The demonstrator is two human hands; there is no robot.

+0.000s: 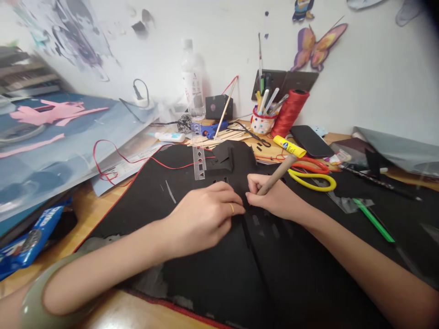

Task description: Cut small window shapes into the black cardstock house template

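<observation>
My right hand [274,196] is closed around a greyish-brown pen-like tool [277,175], slanted with its upper end to the right. Its tip is hidden by my fingers. My left hand [214,212], with a ring on one finger, bends its fingers together and presses their tips on a black sheet [206,274], close beside the right hand. A long edge or fold runs down the sheet towards me. Just beyond my hands lies a folded black card piece [224,157]. A clear stencil ruler [199,157] stretches away to its left.
Yellow-handled scissors [317,181], a glue stick [290,146] and a green cutter [373,220] lie to the right. Behind stand a red thread spool [291,112], a pen cup [262,121] and a bottle [193,82]. A blue snack packet [32,237] is at left.
</observation>
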